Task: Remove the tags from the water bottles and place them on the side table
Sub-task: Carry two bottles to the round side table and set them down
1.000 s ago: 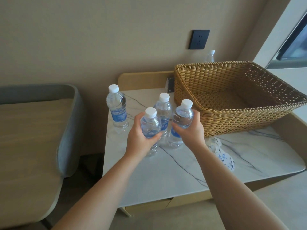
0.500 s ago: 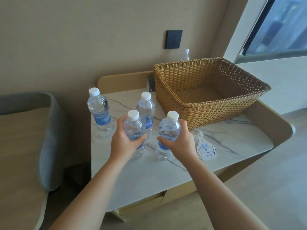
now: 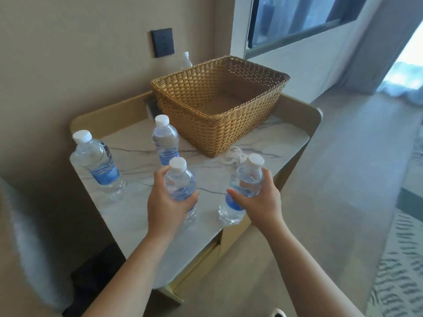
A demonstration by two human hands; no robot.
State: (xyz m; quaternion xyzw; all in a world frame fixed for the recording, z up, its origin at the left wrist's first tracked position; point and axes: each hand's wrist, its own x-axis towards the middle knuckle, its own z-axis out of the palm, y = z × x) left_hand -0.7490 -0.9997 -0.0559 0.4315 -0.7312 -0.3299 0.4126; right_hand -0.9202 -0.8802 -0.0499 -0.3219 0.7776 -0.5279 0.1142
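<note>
left hand (image 3: 165,205) grip wrapped round near bottle (image 3: 180,186); right hand (image 3: 259,205) grip round right bottle (image 3: 246,186), forearms extended.

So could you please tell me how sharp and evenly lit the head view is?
Head view: motion blur smears the grey seat edge at left and softens the far-left bottle; the doorway at right is blown out by daylight; wide-angle distortion bends the table rim.

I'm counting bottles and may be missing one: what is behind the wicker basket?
A white-capped clear bottle shows above the wicker basket at its back-left rim, against the wall. Only its cap and shoulder are visible; the basket covers the rest.
</note>
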